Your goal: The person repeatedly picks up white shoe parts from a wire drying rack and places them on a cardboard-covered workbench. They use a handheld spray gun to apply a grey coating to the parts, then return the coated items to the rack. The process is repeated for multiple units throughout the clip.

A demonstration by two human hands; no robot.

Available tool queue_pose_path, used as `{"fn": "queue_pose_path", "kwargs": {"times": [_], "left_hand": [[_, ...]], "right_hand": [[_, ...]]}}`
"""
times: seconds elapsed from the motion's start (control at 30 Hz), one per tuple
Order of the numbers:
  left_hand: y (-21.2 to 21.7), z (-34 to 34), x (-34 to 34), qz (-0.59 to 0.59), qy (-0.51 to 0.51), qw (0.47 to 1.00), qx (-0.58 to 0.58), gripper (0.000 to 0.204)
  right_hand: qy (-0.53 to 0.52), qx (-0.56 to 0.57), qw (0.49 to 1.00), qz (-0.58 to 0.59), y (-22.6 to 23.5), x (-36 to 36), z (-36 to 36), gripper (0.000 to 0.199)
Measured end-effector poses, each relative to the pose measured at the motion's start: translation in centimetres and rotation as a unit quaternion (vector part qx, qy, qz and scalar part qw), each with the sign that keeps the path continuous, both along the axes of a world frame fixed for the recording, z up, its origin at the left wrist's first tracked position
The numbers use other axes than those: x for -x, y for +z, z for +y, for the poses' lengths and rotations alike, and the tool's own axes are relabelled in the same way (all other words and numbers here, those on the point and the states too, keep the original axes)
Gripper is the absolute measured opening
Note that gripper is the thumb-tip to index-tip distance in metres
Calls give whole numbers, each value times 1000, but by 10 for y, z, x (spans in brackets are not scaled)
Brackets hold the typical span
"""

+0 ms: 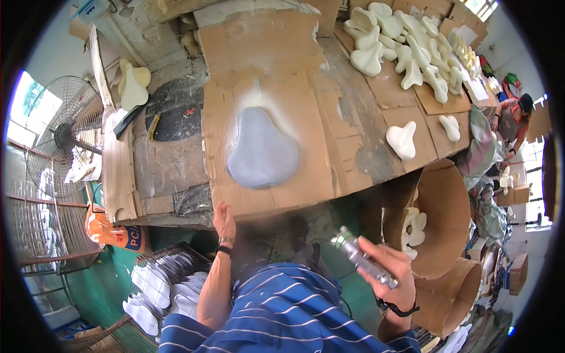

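Note:
On the cardboard-covered bench lies a grey, saddle-shaped foam pad (263, 150), its narrow end pointing away from me. White spray haze marks the cardboard around it. My right hand (388, 262) is closed around a metal spray gun (365, 259), held in front of the bench on the right, apart from the pad. My left hand (224, 221) is at the bench's front edge, below the pad, with its fingers loosely extended and nothing in them. Two cream foam pieces, a larger one (402, 140) and a smaller one (449, 127), lie on the right of the bench.
A heap of cream foam pieces (406, 47) covers the far right of the bench. Cardboard barrels (441, 223) stand below on the right. At left are a wire fan (62, 135), an orange sack (112, 229) and a rack of pale pads (156, 288). Another person (515, 117) works far right.

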State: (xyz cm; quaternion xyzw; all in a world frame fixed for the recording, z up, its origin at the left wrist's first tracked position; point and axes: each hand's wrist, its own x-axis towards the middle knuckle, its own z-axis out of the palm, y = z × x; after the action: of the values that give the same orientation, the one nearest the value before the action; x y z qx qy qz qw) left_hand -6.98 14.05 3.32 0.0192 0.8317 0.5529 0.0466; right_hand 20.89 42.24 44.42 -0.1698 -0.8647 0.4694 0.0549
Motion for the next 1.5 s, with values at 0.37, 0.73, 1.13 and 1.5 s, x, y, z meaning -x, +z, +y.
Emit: {"fn": "queue_pose_path", "kwargs": {"times": [0.37, 0.73, 1.13, 1.5], "left_hand": [[13, 100, 65, 81, -10, 942, 325, 45], [20, 113, 93, -254, 48, 941, -217, 22], [305, 156, 165, -140, -55, 713, -685, 37], [218, -81, 4, -53, 144, 651, -744, 41]], "right_hand": [[-111, -51, 992, 45, 10, -11, 8, 61], [-111, -20, 992, 52, -8, -15, 8, 65], [-27, 41, 998, 29, -47, 10, 7, 60], [107, 40, 989, -97, -123, 87, -9, 51]]}}
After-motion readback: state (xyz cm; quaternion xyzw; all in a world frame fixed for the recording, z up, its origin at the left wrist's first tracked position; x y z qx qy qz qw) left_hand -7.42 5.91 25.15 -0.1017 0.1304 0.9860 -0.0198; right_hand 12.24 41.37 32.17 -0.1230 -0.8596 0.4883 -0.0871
